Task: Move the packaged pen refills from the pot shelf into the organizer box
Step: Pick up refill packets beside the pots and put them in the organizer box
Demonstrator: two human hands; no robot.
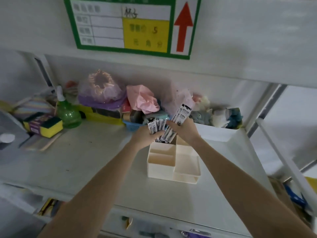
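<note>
Both hands meet over the back of the organizer, a cream box with several open compartments that stands on the white shelf. The left hand is curled around a bunch of refill packs, which stand roughly upright above the box's rear left compartment, their lower ends hidden behind the fingers and the box wall. The right hand grips a second bunch of packs, tilted so the printed tops lean up and to the right, while the lower ends point down toward the rear compartment between the two hands. Whether any pack already rests inside the box cannot be told. The front compartments hold nothing visible. Along the back of the shelf lie a green spray bottle, a yellow-green sponge pack, a purple bag, pink wrapping and plush toys. A green-framed sign with a red arrow hangs above.
</note>
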